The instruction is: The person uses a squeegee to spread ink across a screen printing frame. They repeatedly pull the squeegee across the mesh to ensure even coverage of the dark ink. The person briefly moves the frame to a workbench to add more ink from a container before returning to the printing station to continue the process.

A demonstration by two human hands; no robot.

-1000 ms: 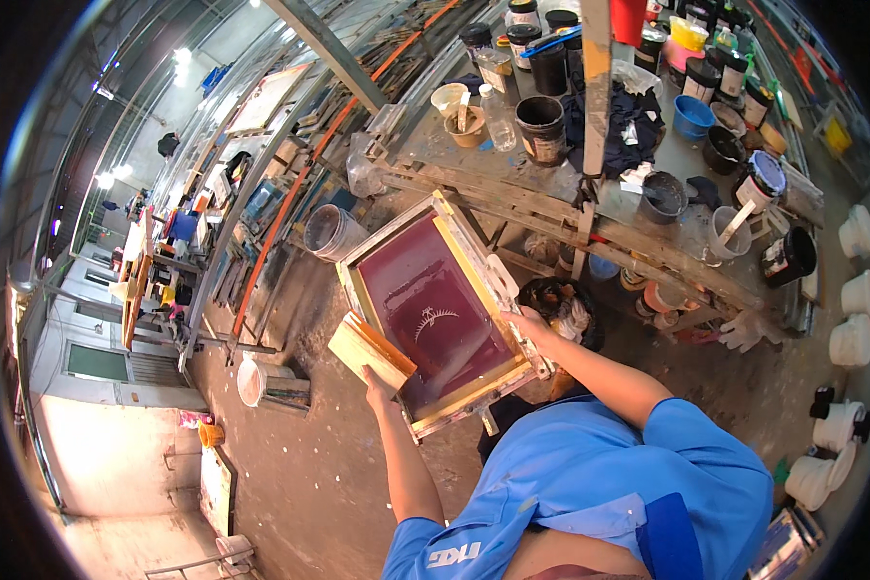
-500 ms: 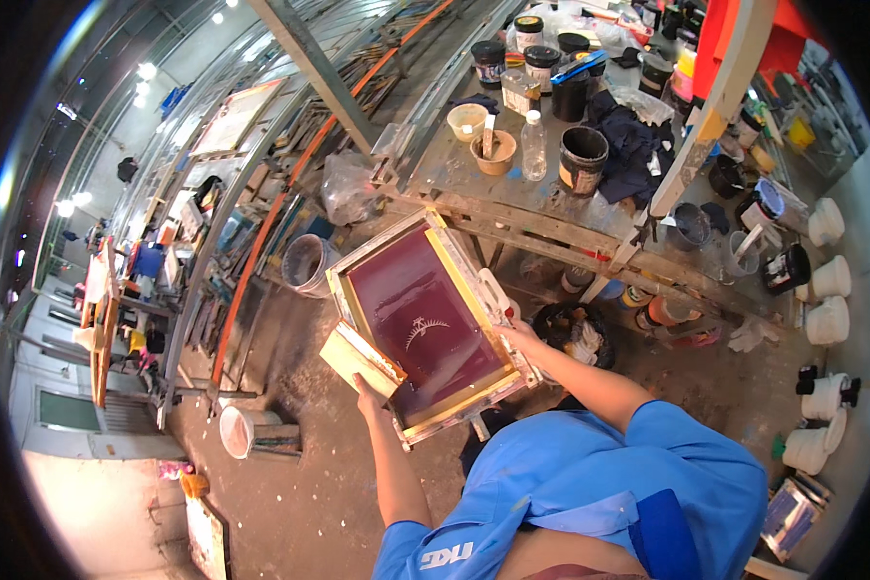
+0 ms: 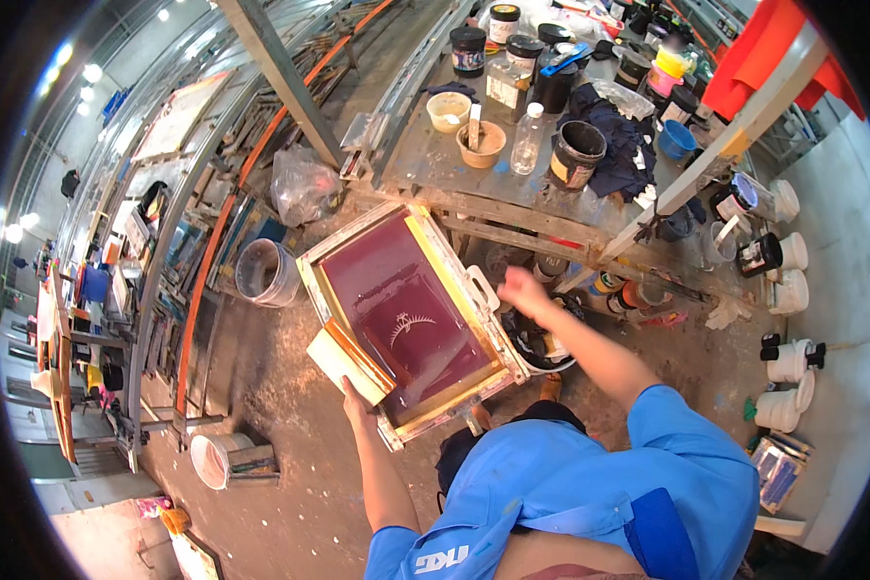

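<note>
My left hand (image 3: 359, 404) grips the wooden squeegee (image 3: 343, 367) at the left edge of the purple screen (image 3: 382, 275), before me; right hand (image 3: 526, 291) near its right edge (blurry, can't tell open or closed).

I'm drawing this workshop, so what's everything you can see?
printing screen: one, maroon and yellow, in front
wooden squeegee: one, pale and brown, screen's left edge
workbench: one, grey, beyond the screen
bottle: one, clear, on the workbench
tubs: two, cream and tan, left of bottle
open pot: one, black, right of bottle
cloth: one pile, navy, beside pot
jars: many, mostly dark, workbench's far side
sheet: one, red, upper right
plastic bag: one, clear, left of workbench
buckets: at least two, pale, floor at left
containers: several, white, far right
shirt: one, blue, lower middle
left grip: one, bare, holding the squeegee
right grip: one, bare, right of the screen
</note>
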